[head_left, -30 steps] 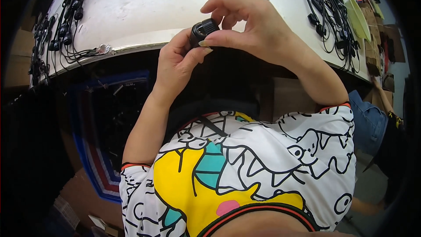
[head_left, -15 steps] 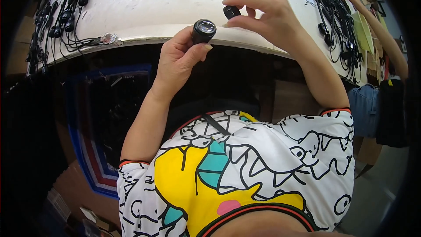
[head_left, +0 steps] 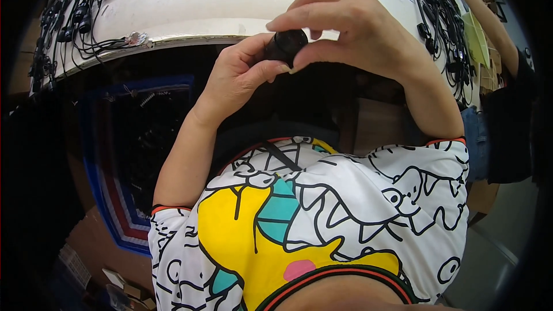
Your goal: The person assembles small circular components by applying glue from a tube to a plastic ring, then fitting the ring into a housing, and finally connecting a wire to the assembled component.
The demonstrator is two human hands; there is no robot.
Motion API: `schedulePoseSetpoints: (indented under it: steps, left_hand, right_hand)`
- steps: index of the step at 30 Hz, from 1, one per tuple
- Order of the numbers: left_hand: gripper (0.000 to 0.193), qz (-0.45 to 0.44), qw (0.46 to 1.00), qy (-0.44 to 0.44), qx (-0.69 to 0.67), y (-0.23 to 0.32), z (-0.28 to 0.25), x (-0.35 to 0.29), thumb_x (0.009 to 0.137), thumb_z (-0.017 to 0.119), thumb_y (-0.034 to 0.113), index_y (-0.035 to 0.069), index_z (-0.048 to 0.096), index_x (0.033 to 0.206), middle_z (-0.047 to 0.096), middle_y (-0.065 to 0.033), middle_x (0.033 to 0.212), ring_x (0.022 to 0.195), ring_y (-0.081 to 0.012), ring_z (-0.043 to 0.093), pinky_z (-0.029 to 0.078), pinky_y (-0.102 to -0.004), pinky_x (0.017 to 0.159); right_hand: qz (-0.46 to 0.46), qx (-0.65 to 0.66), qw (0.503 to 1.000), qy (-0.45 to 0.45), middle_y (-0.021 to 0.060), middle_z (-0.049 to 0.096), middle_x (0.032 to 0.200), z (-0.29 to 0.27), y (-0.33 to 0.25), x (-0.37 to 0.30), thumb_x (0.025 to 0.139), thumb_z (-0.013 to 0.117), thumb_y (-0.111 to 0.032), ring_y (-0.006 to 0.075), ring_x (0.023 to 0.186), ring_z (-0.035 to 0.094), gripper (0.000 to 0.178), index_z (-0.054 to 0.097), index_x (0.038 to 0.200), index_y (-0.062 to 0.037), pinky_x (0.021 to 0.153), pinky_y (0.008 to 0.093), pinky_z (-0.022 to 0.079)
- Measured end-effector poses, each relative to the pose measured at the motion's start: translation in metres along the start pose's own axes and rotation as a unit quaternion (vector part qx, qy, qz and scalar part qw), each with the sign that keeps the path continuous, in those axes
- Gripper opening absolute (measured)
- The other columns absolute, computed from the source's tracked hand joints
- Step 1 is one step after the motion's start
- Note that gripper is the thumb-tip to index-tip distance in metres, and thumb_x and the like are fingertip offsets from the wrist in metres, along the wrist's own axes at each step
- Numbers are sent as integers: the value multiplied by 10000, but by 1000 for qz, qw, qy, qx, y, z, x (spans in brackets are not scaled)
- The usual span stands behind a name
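My left hand [head_left: 235,76] is closed around a short black cylinder with a glass lens [head_left: 275,52], held up just past the table's front edge. Against its upper end sits a small black cap [head_left: 294,41], so the glass is covered from sight. Curled about that cap is my right hand [head_left: 360,31], its index finger over the top and its thumb at the lower side, close to the left thumb. Whether the cap is threaded on or only resting there cannot be made out.
Bundles of black cables with small black fittings lie on the white table [head_left: 190,0], a left bundle [head_left: 83,17] and a right bundle [head_left: 446,29]. A blue-rimmed container [head_left: 95,178] stands below at left. At far right another person's arm [head_left: 484,8] reaches over the table.
My right hand has moved left and down, bringing the black cap onto the lens end of the cylinder. The left hand has tilted the cylinder rightward. The other person's arm has shifted away.
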State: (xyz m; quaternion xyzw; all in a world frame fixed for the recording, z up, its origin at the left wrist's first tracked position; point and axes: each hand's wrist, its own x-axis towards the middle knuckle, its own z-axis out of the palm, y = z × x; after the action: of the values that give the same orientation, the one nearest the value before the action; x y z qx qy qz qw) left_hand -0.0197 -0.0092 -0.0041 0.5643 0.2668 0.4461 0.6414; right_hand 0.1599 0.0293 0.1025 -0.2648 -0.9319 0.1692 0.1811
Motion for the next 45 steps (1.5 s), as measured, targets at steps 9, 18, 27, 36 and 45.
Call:
schedulePoseSetpoints:
  steps: [9, 18, 27, 36, 45]
  left_hand:
    - [192, -25, 997, 23, 64, 3, 11, -2, 799, 592, 110, 22, 570, 968, 532, 16, 736, 629, -50, 454, 385, -181, 573]
    - [218, -42, 999, -30, 7, -6, -4, 1, 790, 609, 120, 47, 588, 994, 541, 24, 708, 603, -44, 461, 385, -177, 554]
    - [217, -44, 997, -33, 61, 3, -2, 8, 785, 591, 102, 30, 581, 989, 549, 8, 700, 606, -56, 484, 402, -185, 557]
    - [253, -47, 993, 23, 110, 28, 37, 38, 760, 554, 28, -5, 559, 1011, 548, 12, 712, 604, -42, 466, 388, -175, 548]
    - [180, -25, 991, 61, 118, 35, 67, 54, 794, 516, 14, -7, 555, 969, 525, 37, 737, 618, -29, 433, 344, -154, 546]
  right_hand:
    - [134, -135, 975, -113, 106, 587, 697, 5, -13, -7, 673, 683, -319, 254, 635, 577, 357, 606, 872, -32, 570, 297, 457]
    - [34, -1, 998, -45, 108, 612, 787, 5, -1, -15, 722, 658, -237, 257, 680, 589, 362, 578, 1019, -45, 601, 307, 471]
    - [53, -56, 997, 12, 68, 567, 626, 3, -3, -9, 667, 699, -316, 217, 540, 548, 308, 599, 790, -52, 501, 285, 435]
    - [79, -2, 996, 41, 78, 550, 597, -49, 7, -24, 682, 681, -379, 270, 544, 555, 373, 515, 650, -46, 489, 323, 437]
    - [178, -17, 982, -61, 126, 589, 660, -90, 4, -39, 747, 613, -372, 297, 637, 585, 356, 559, 833, -30, 581, 344, 459]
